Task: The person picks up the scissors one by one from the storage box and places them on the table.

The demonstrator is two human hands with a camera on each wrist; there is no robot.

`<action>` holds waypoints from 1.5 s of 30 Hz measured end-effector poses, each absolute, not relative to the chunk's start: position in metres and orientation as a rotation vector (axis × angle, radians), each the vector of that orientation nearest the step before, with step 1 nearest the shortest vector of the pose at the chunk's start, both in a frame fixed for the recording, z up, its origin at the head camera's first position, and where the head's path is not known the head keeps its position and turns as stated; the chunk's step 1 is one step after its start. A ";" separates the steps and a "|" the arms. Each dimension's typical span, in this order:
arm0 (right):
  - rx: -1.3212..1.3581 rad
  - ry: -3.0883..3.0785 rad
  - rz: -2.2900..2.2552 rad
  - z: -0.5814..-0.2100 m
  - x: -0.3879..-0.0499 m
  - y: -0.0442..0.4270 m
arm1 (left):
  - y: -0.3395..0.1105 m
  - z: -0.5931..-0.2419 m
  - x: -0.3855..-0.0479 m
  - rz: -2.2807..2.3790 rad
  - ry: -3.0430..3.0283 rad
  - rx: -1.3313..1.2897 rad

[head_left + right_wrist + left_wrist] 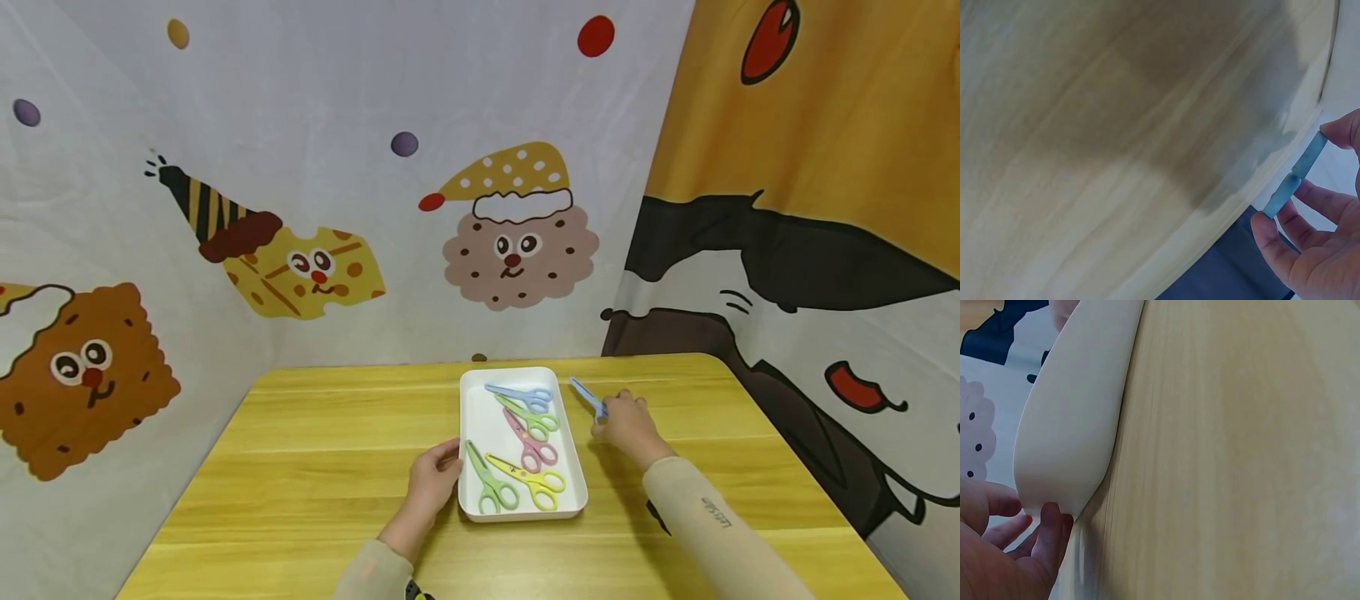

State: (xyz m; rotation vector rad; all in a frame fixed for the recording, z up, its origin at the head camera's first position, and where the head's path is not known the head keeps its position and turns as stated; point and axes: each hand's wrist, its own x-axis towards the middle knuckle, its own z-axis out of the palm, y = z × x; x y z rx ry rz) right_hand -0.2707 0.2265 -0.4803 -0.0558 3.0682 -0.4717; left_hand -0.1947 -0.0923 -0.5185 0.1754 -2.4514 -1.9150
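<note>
Right fingers pinch blue scissors; left fingers hold tray containing 5 scissors.

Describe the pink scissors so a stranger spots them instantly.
In the head view, find the white tray on the wooden table. About midway down, between a green pair above and the yellow pair below, lie the pink scissors: no other pair there is pink.
</note>
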 end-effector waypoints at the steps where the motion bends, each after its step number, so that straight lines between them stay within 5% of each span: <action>1: -0.056 3.067 -0.474 -0.481 -0.271 0.227 | -0.092 -0.518 -0.195 -1.912 -2.453 0.175; 45: -0.088 3.041 -0.449 -0.499 -0.278 0.229 | -0.092 -0.519 -0.195 -1.925 -2.447 0.170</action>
